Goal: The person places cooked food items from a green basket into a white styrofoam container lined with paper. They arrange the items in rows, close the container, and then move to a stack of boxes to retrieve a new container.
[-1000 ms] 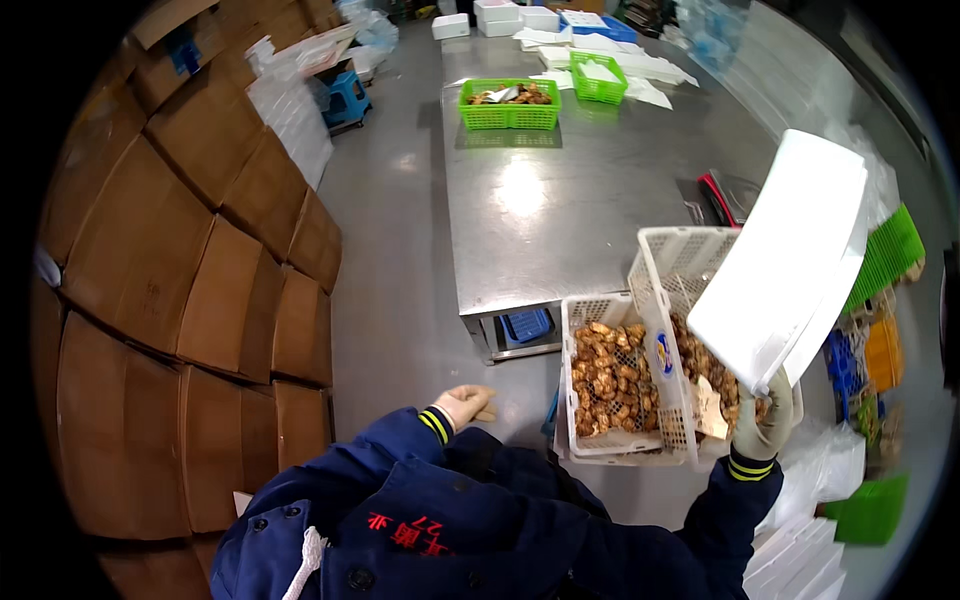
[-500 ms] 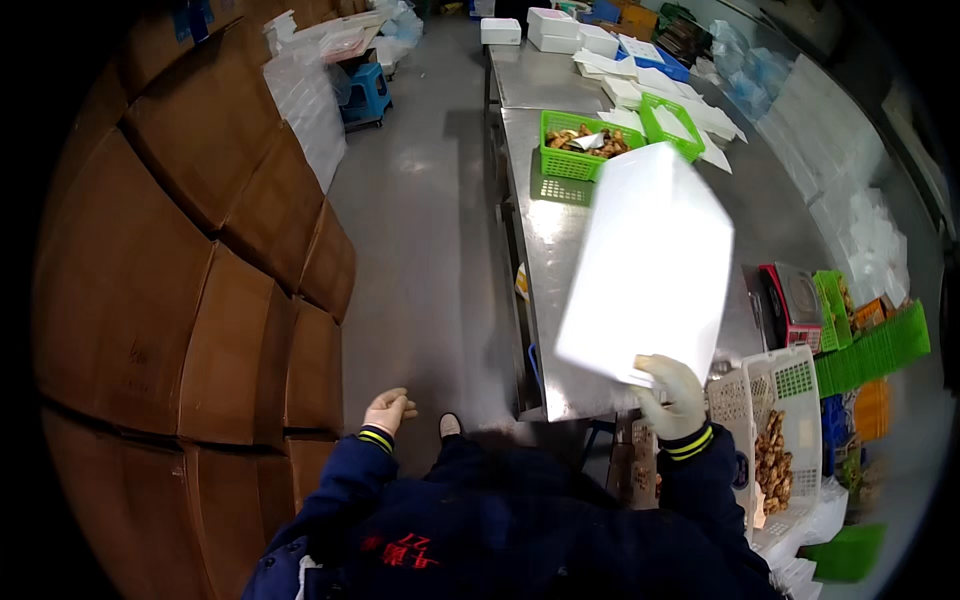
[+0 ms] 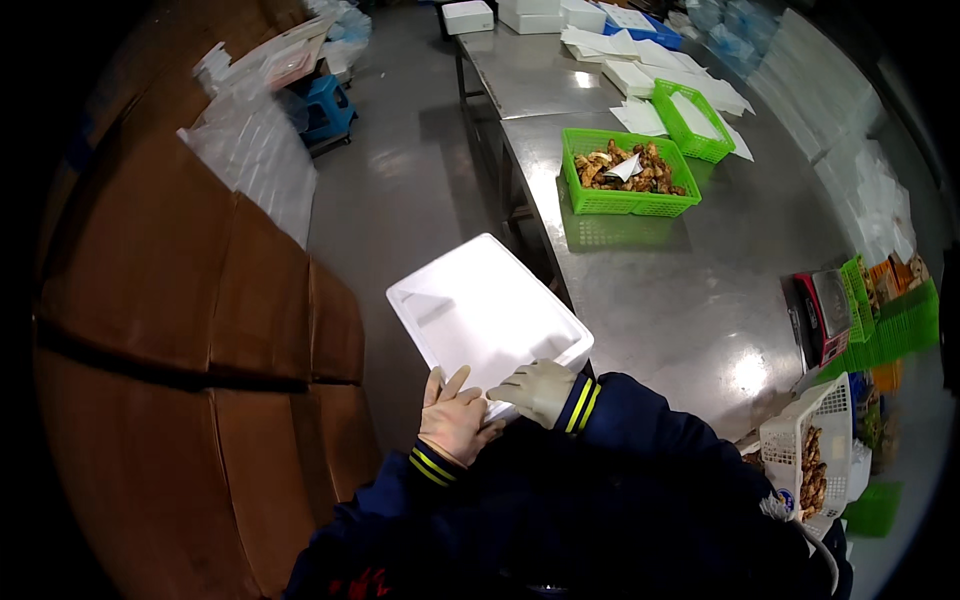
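A white foam box (image 3: 480,300), open at the top and with nothing inside, is tilted in front of my body, beside the table's near left edge. Curled over its near rim is my right hand (image 3: 537,390), in a pale glove, gripping the box. My left hand (image 3: 457,418), gloved as well, touches the near left corner with its fingers spread apart; some of its fingertips are hidden by the box and the right hand.
On the steel table (image 3: 690,290) stand a green basket of brown knobbly pieces (image 3: 625,205) and a second green basket (image 3: 690,120) beside white sheets. A red scale (image 3: 825,315) and a white crate (image 3: 785,450) are at right. Stacked brown cartons (image 3: 255,300) line the left.
The foam box has come from above the table toward my body and left, its hollow now facing up. My left hand has moved right to meet it, and my view has shifted.
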### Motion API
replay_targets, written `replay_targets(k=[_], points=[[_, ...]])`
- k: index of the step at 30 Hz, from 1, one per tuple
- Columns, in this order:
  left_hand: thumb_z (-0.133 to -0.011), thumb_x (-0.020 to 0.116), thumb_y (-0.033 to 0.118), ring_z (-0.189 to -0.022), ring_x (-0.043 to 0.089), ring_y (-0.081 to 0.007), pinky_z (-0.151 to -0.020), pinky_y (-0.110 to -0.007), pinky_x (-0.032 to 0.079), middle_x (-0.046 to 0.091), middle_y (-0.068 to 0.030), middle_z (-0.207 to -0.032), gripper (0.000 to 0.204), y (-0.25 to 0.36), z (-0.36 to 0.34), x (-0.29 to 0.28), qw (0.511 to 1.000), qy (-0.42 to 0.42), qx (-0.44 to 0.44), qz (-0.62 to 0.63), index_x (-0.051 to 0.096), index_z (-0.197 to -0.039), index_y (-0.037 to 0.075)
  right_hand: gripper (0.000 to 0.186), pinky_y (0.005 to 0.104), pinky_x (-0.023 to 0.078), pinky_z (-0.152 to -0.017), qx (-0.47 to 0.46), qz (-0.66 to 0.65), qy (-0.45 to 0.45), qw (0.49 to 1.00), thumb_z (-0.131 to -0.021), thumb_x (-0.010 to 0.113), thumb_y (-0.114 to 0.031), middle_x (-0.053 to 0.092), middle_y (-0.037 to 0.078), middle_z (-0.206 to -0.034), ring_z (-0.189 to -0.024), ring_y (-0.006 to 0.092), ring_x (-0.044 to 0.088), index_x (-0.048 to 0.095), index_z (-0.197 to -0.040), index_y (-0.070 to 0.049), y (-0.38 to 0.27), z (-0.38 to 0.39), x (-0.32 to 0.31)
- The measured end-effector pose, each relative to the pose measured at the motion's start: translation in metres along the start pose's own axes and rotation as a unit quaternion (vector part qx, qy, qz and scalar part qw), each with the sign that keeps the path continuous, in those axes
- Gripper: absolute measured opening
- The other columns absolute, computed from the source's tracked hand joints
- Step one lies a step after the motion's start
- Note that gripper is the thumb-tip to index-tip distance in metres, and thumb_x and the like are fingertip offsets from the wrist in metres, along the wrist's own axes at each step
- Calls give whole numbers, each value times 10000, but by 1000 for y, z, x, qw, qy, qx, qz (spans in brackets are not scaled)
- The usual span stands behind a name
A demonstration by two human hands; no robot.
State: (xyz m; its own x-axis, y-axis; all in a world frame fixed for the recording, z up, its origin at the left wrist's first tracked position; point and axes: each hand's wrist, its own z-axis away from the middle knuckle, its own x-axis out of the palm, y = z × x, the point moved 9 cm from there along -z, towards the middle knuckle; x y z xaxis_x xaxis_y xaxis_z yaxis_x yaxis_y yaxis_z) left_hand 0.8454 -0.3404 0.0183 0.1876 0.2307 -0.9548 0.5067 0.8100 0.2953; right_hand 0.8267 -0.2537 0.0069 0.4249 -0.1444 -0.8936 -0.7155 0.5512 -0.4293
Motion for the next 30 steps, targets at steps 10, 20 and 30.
replay_targets(k=[10,20,30], points=[[-699,799,292,-1188,541,-338,-1095,-552,265,700,-88,-936,325,-200,-171,-46,988,98,-91,83,700,-891,49,788,395,436,-996,451,-109,611,641,-784,765,-276,535,235,-1325,-1212,331,540,377,-1429,-42,413,85,-143],[-725,776,263,-1174,537,-378,-1088,-567,267,695,-102,-981,285,-341,-346,-97,986,108,-45,118,704,-920,69,635,282,499,-752,623,-237,587,460,-828,706,-159,655,73,-870,-810,163,625,441,-1389,-24,502,74,-162],[-709,770,207,-1236,488,-354,-1094,-528,296,656,-117,-1102,315,-311,-649,-128,940,48,336,29,659,-890,-26,377,251,509,-808,382,-70,666,637,-778,618,155,662,87,-1000,-888,160,652,646,-1126,12,448,-90,-296]])
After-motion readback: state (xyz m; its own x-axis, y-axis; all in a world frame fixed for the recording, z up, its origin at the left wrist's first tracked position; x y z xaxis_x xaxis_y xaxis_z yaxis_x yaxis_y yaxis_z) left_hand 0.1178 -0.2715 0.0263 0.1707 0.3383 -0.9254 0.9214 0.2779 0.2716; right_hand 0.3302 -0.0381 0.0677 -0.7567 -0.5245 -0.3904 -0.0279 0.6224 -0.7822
